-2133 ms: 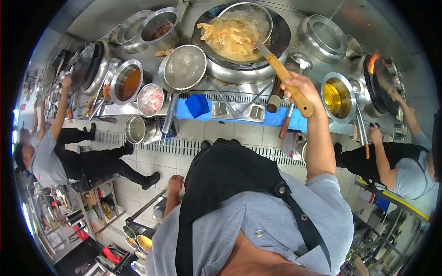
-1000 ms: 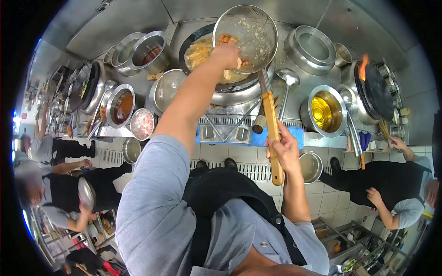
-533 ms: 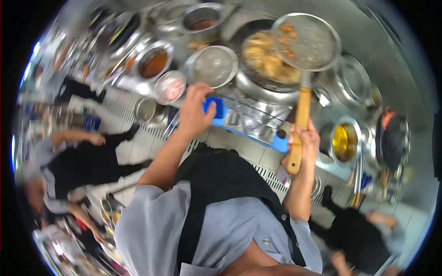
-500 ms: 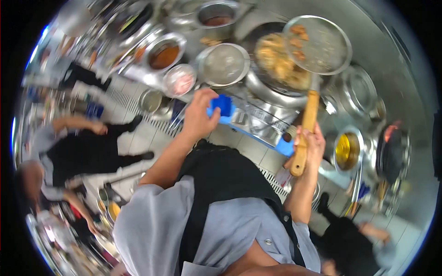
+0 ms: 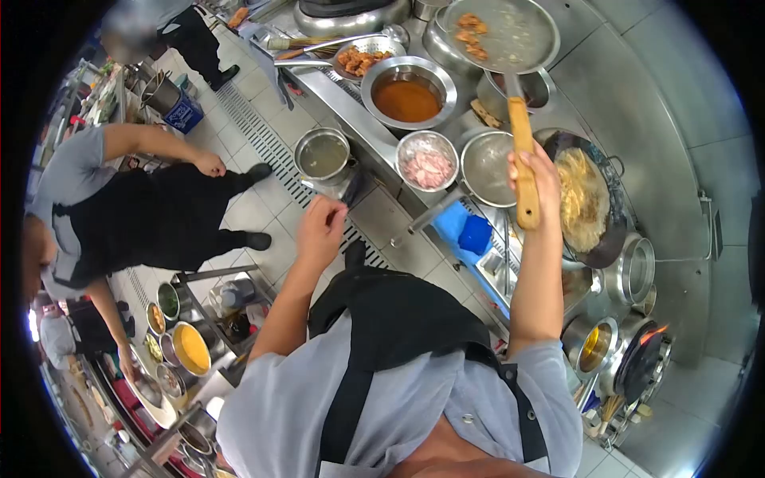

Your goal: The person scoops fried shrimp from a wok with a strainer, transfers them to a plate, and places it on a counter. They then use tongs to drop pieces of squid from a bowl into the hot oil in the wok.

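Observation:
My right hand point(image 5: 535, 182) is wrapped round the wooden handle of a round mesh strainer point(image 5: 518, 40), held out over the pots. Several browned fried pieces point(image 5: 471, 36) sit at the left side of its mesh. My left hand point(image 5: 321, 231) hangs over the floor near the counter, its fingers curled, and I see nothing in them. Just right of my right forearm, a dark wok point(image 5: 610, 227) holds bubbling, foamy yellow oil point(image 5: 580, 199). A second round strainer point(image 5: 488, 167) lies beside my right hand, next to a bowl of raw pink meat point(image 5: 428, 167).
A pot of orange-brown liquid point(image 5: 408, 97) and a perforated ladle of fried pieces point(image 5: 362, 61) stand further left on the counter. Blue cloth point(image 5: 475, 234) lies at the counter's edge. A co-worker in a black apron point(image 5: 143, 223) stands at the left. A lidded pot point(image 5: 637, 368) shows flame at the right.
My view has swung left along the counter. The strainer in my right hand has gone from over the wok to over the other pots. My left hand has drawn away from the blue cloth.

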Demonstrator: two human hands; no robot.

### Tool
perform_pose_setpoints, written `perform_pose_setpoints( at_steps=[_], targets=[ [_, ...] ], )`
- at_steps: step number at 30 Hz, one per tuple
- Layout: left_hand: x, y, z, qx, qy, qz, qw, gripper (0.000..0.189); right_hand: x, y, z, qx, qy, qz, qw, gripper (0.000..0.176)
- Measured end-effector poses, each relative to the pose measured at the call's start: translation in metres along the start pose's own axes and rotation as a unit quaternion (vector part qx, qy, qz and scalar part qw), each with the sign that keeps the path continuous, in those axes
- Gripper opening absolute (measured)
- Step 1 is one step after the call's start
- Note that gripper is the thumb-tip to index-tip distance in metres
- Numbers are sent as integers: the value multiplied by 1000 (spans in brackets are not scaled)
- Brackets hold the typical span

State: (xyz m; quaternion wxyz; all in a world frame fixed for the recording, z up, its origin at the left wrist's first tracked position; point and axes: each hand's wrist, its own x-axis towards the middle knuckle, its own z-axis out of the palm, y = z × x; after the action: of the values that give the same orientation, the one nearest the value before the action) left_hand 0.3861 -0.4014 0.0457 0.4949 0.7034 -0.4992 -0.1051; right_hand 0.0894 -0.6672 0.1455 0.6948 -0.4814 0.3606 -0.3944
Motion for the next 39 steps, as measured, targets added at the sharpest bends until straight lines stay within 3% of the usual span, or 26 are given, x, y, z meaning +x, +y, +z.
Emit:
perform_pose_setpoints(
  at_steps=[4,9,15,17,19,21,22,25,27,30,33,35,39],
  targets=[
    [0,-61,-54,41,-26,-93,995,9,84,39,60,-18,3,16,1000,46],
    [3,-117,-88,62,-59,-137,987,14,150,87,121,-118,-6,38,992,48],
    [27,-138,-99,20,-80,-127,988,15,174,121,168,-235,34,-18,971,65],
    [36,-145,-99,-18,-71,-123,990,13,167,120,179,-325,82,-26,942,70],
    [38,-150,-98,-26,-93,-139,986,12,168,121,176,-329,86,-16,940,70],
    [38,-151,-96,-21,-104,-142,984,12,162,109,177,-230,58,15,971,65],
    [41,-151,-94,-16,-111,-144,983,12,162,106,173,-227,68,13,971,65],
    [47,-144,-85,-28,-123,-120,985,13,149,90,153,-24,19,65,997,43],
    [51,-135,-72,-56,-117,-103,986,12,120,78,137,16,60,58,996,44],
    [59,-104,-58,-67,-166,-107,978,14,69,65,93,136,-6,15,991,44],
    [65,-75,-33,-86,-202,-83,972,13,5,33,69,232,46,0,972,45],
    [63,-52,-16,-101,-223,-47,968,13,-21,16,31,246,55,-13,968,47],
    [52,-6,19,-107,-220,-30,969,14,-27,-36,-62,12,212,-39,976,49]
  ],
)
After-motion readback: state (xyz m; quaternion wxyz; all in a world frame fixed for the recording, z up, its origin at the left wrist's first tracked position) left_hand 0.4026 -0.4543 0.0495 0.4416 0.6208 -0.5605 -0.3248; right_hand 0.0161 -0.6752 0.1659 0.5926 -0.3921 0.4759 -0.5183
